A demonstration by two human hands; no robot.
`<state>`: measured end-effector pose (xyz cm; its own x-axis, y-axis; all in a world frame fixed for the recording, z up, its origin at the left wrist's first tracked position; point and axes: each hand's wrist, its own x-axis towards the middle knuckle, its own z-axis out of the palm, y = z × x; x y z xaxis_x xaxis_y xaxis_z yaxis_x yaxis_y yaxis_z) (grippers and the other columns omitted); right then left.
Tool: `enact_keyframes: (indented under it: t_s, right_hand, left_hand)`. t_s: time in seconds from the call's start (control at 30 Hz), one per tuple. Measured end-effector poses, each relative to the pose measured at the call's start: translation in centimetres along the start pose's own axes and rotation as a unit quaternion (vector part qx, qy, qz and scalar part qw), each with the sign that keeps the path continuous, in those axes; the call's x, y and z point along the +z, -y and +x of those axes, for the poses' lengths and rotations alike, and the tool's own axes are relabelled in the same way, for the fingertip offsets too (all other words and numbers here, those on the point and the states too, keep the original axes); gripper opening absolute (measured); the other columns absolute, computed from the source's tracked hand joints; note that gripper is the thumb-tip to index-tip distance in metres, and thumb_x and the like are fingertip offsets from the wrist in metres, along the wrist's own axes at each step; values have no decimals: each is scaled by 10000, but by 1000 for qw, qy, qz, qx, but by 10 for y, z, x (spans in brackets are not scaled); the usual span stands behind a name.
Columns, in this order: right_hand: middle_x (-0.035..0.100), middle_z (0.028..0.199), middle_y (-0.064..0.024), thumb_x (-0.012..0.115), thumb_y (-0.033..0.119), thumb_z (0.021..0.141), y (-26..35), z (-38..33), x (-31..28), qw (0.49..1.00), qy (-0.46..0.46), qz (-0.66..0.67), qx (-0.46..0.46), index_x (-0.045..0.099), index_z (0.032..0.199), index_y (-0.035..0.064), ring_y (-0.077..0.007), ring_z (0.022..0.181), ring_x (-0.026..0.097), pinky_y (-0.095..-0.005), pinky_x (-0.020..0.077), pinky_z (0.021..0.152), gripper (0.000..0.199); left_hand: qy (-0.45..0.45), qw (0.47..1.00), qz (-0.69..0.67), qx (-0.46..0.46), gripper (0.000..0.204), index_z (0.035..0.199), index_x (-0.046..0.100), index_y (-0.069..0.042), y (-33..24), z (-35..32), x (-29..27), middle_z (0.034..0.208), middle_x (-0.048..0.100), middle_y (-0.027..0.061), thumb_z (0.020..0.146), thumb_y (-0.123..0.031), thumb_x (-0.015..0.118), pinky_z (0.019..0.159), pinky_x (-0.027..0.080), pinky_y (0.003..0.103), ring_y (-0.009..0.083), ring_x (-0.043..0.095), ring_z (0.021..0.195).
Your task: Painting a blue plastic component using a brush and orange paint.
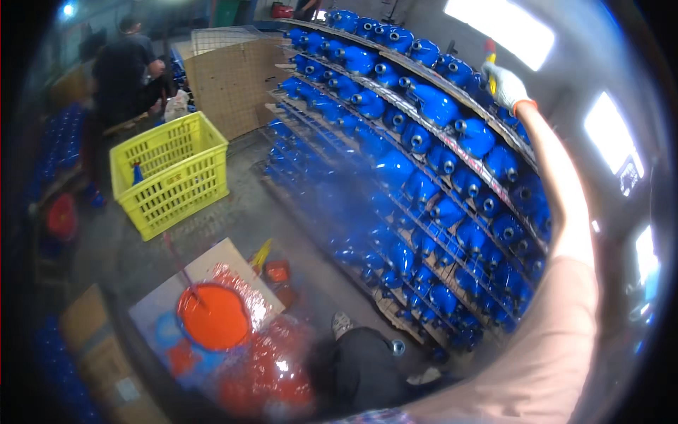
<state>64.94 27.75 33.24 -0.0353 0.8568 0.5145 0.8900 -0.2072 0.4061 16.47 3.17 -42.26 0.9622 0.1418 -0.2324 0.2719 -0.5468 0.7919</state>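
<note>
My right hand [506, 86], in a white knit glove with an orange cuff, is raised at the end of my outstretched arm. Its fingers are closed around a slim yellow tool with a red end [489, 46], possibly a brush; its exact kind is unclear. Close by the hand is the top tier of a rack packed with glossy blue rounded castings [431, 104], each with a round opening. My left hand is not in view. An open bucket of orange-red paint [212, 316], a stick in it, stands at the lower left on a paint-smeared board [227, 260].
A yellow slatted crate [169, 173] stands on the floor at left, a blue piece inside. Red shiny wrapping or paint [272, 371] lies near my leg [367, 364]. Small red containers [277, 271] are beside the board. A person in dark clothes [127, 74] sits at the back left.
</note>
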Motion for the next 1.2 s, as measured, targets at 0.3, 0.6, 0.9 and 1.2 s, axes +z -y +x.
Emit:
enact_keyframes:
  t_s: [0.3, 0.6, 0.9, 1.2]
  right_hand:
    - [584, 1056, -145, 713, 54, 700, -17, 26, 50, 987, 45, -150, -37, 513, 1122, 172, -378, 915, 613, -454, 503, 760, 481]
    - [648, 956, -140, 506, 171, 902, 13, 18, 14, 986, -70, -19, -153, 591, 1021, 137, -348, 828, 636, -408, 503, 727, 150]
    - [654, 937, -91, 661, 149, 781, 101, -82, -135, 949, -204, 226, -79, 573, 1024, 129, -278, 831, 646, -363, 520, 755, 259]
    - [673, 930, -57, 747, 56, 764, 257, -201, -175, 651, 46, 717, -245, 572, 1097, 40, -111, 833, 619, -257, 521, 738, 376]
  left_hand:
    - [-7, 998, 46, 37, 311, 930, 721, -50, 46, 71, -34, 925, 693, 189, 800, -235, 507, 726, 544, 429, 320, 685, 834]
    - [-48, 993, 103, -22, 296, 909, 725, -49, 19, 42, 24, 925, 695, 183, 790, -220, 515, 730, 544, 424, 313, 685, 834]
    - [-325, 934, -24, -148, 425, 790, 657, -39, -193, -80, -211, 673, 645, 105, 947, -389, 474, 638, 480, 376, 218, 636, 652]
    - [-653, 748, -91, 68, 463, 1134, 616, -40, -351, -194, -296, 977, 644, 58, 994, -430, 410, 602, 428, 214, 59, 532, 719]
